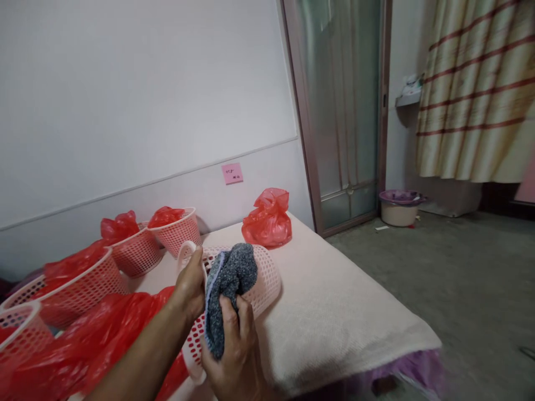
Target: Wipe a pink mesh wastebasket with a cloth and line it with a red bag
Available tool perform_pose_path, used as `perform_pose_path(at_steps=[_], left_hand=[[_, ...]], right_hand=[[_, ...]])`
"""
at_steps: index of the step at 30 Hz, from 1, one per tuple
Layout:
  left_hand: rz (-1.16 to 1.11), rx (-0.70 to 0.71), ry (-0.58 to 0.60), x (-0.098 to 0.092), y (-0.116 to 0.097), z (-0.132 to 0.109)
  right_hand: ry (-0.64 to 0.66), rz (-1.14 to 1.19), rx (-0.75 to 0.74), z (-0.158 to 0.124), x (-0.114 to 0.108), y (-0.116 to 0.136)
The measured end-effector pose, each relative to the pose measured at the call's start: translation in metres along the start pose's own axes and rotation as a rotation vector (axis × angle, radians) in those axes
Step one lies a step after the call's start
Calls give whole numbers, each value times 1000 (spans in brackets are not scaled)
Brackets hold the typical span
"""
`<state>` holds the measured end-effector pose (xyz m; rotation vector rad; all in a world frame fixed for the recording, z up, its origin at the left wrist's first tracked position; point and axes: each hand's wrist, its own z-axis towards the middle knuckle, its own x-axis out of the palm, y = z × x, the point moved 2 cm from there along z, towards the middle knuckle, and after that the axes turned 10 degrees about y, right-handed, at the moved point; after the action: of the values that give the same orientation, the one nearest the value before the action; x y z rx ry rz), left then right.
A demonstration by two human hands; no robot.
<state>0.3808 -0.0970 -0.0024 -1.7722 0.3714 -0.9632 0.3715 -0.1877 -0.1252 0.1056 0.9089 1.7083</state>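
A pink perforated plastic basket [270, 278] lies tipped on its side on the table, its mouth toward the left. My left hand [191, 283] is closed on the basket's rim near its looped handle. Against the basket's outer side my right hand [236, 345] presses a dark grey speckled cloth [234, 278] with a pale edge, fingers curled over it. Part of the basket is hidden behind the cloth and my hands. Beneath my left forearm spreads a red plastic bag [112, 323].
Several pink baskets [178, 231] with red bags in them stand along the wall at left. A knotted red bag [270, 220] sits on the white-covered table [334, 312] at the back. A pink note [232, 173] is stuck on the wall. A bucket [399, 211] stands on the floor at right.
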Motion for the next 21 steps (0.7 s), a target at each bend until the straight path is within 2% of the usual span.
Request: perform_pose_path(at_steps=[3,6,9,10,12,14,17,19,21], left_hand=[[17,-13,124,1,12,-5],[167,80,283,-13,35,-19],[501,157,305,-46,75,-44],[547,153,291,-60,90,-53],[626,76,386,-83,118,-71],[704,59,367,-103,134,-81],[858,147,341,-121,132,-79],[981,255,336,-125,119,-70],[1053,336,231,-126,100,-61]], right_hand=[[-56,63,32,5,-6,-1],[-146,181,55,17,-18,-9],[-195,247,50,27,-31,-18],[-206,253,57,29,-34,-20],[-217,265,77,31,-38,-23],[-207,292,67,31,-38,-24],[-161,315,-5,31,-34,-23],[-125,294,-47,31,-30,-28],[-106,226,-48,32,-26,-42]])
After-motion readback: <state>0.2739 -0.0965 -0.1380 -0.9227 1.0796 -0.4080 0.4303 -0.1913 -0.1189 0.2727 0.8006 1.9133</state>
